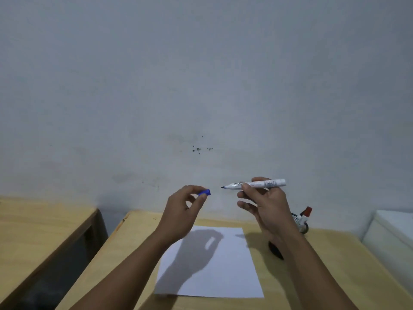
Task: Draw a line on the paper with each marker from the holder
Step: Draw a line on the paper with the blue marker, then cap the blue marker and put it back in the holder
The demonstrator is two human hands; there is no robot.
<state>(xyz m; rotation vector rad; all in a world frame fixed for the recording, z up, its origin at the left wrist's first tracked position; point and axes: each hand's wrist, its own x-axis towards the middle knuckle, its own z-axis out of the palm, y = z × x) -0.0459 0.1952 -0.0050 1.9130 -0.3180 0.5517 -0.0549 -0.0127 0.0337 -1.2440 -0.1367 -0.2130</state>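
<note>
My right hand (pixel 266 204) holds a white marker (pixel 257 184) level in the air, its bare dark-blue tip pointing left. My left hand (pixel 185 209) pinches the marker's blue cap (pixel 204 192) between thumb and fingers, a short gap left of the tip. Both hands hover above a blank white sheet of paper (pixel 223 271) lying on the wooden table (pixel 125 247). Behind my right wrist stands the holder (pixel 304 228), mostly hidden, with a red-capped marker (pixel 305 212) leaning out of it. A dark object (pixel 275 250) lies on the table under my right forearm; only part of it shows.
A second wooden table (pixel 35 227) stands to the left across a dark gap. A white box-like object (pixel 393 233) sits at the right edge. A pale wall rises right behind the table.
</note>
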